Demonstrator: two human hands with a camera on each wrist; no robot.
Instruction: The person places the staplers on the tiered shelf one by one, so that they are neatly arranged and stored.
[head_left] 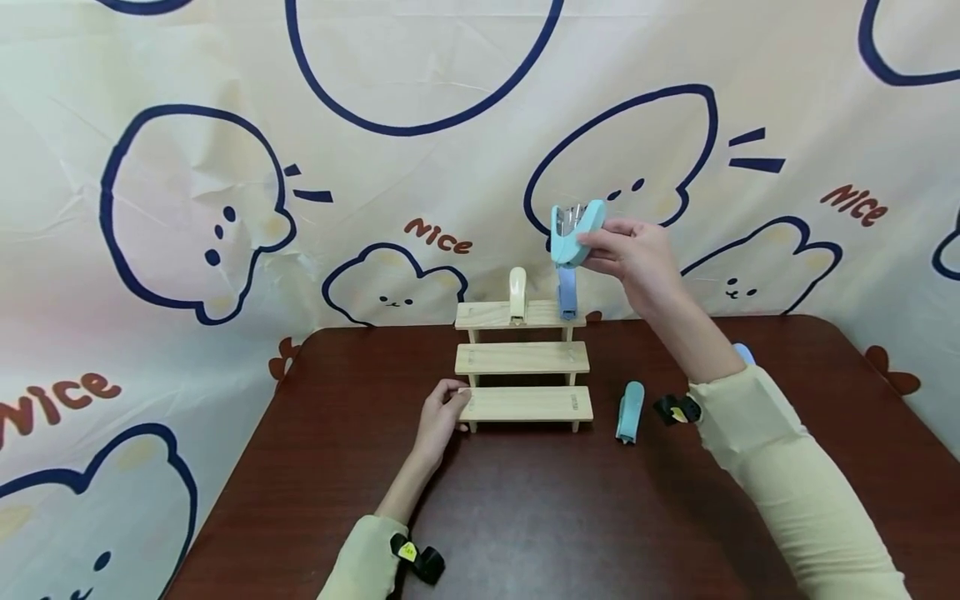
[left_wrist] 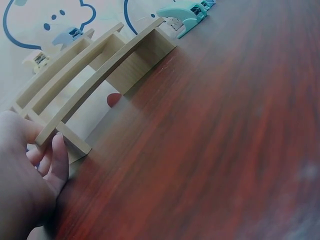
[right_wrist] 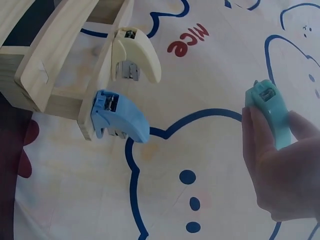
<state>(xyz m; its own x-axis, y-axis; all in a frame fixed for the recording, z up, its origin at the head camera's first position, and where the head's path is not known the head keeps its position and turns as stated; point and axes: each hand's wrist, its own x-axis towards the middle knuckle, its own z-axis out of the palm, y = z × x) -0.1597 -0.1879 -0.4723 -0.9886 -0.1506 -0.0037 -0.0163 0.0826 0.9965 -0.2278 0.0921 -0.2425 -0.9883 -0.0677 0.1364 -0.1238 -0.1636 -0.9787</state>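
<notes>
A dark reddish-brown worktop (head_left: 525,517) with streaky wood grain and rounded far corners fills the lower part of the head view, a soft sheen on its near middle. Behind it and to both sides hangs a cream backdrop (head_left: 480,183), lightly creased, printed with navy-outlined cartoon figures, reddish-brown flowers and the word "Nice" in reddish-brown letters.

On the worktop, towards the far edge, stands a pale three-tier wooden stand (head_left: 521,404). Its top tier carries a cream stapler (head_left: 517,287) at the middle and a blue stapler (head_left: 567,293) near the right end, both upright. The left hand (head_left: 441,417) grips the left end of the lowest tier, thumb above the board and fingers below.

The right hand (head_left: 637,258) pinches a turquoise stapler (head_left: 576,233) in the air above the top tier; the right wrist view shows it well apart from the blue one. A second turquoise stapler (head_left: 631,412) lies on the worktop, just right of the stand. Beyond the right forearm, a light-blue object (head_left: 744,353) is mostly hidden. Pale yellow-green sleeves (head_left: 795,483) cover both forearms.
</notes>
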